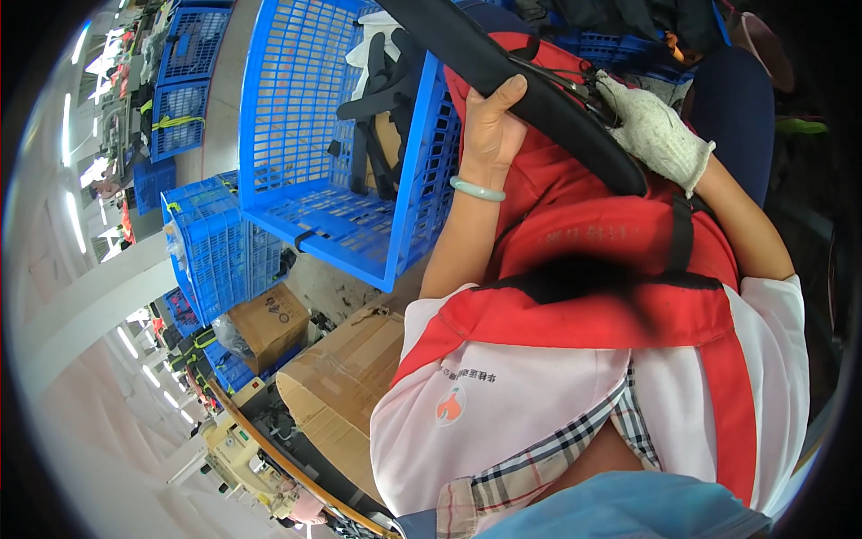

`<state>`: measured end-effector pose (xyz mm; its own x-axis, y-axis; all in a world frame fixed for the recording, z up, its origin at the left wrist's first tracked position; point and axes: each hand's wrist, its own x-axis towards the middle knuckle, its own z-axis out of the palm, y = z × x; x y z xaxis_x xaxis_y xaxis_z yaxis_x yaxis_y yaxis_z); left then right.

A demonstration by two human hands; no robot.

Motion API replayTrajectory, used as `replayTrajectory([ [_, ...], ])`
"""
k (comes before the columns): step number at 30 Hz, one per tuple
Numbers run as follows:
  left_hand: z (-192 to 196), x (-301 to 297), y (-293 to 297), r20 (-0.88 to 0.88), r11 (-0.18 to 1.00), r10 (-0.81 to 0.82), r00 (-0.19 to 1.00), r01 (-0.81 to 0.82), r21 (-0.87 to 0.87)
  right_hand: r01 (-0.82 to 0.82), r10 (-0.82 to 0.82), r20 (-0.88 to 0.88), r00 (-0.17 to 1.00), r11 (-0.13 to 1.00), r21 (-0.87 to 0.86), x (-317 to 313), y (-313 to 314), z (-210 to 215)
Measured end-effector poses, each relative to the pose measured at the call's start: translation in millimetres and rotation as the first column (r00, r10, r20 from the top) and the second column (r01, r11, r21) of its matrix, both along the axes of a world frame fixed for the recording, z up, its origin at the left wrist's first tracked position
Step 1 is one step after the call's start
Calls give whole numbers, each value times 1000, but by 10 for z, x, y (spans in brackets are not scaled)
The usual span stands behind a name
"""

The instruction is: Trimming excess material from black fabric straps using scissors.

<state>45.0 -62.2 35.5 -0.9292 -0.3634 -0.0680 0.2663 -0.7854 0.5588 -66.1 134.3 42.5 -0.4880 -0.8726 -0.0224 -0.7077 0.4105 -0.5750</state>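
Note:
A long, wide black padded strap (530,94) slants across my lap, its rounded end toward my right side. My bare left hand (496,126) is closed on its edge, thumb on top, with a pale bangle at the wrist. On the strap's far side is my right hand (654,128) in a white knitted glove. Its fingers are curled beside thin dark cords (561,79); what they grip is partly hidden. Under the strap lies my red apron (530,180).
At my left stands a blue plastic crate (314,220) holding black strap pieces (386,108). More blue crates (211,242), a cardboard box (269,323) and a large cardboard sheet (346,386) are farther left. Dark fabric items (628,18) fill another crate beyond my lap.

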Motion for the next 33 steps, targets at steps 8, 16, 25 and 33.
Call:
replayTrajectory([
  [8, -34, 10, 1, 14, 1000, 0, 1000, 0, -1, 1, -1, -7, 1000, 995, 95, 12, -31, 114],
  [16, -32, 59, 45, 23, 999, -35, 999, 35, 5, -79, 84, -42, 996, 992, 100, -4, -27, 243],
  [25, -58, 139, 0, 60, 996, -43, 997, 47, -76, 6, -6, -1, 1000, 999, -44, -19, -32, -22],
  [33, 177, 148, -606, 29, 935, 64, 998, -50, -351, 29, -27, -12, 1000, 988, 153, -46, -192, 355],
])
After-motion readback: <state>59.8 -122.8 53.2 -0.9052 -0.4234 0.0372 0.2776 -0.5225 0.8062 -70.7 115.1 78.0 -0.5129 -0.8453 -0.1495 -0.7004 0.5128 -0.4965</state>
